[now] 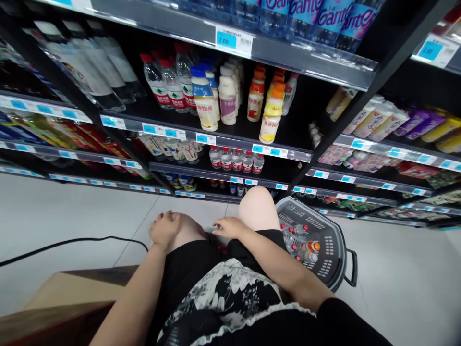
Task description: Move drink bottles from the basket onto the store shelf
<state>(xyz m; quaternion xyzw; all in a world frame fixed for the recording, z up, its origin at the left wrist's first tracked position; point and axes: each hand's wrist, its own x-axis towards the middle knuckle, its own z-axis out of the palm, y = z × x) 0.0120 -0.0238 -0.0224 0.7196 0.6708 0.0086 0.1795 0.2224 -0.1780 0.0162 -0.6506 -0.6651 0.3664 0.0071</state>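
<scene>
My left hand [164,228] rests over my left knee with its fingers spread along it, holding nothing. My right hand [227,228] lies by the inner side of my right knee, fingers stretched toward the left and nothing seen in them. To the right of my right leg, a dark grey shopping basket [333,226] stands on the floor. Inside it lie several small clear bottles with red caps [299,229] and an orange-capped bottle [312,246].
Ahead is a shelf [248,139] with red-capped water bottles [175,89], a blue-capped drink bottle [204,101] and an orange-capped yellow bottle [272,115]. Small water bottles [236,159] stand one level lower. A black cable [79,240] crosses the floor beside a brown box [72,293].
</scene>
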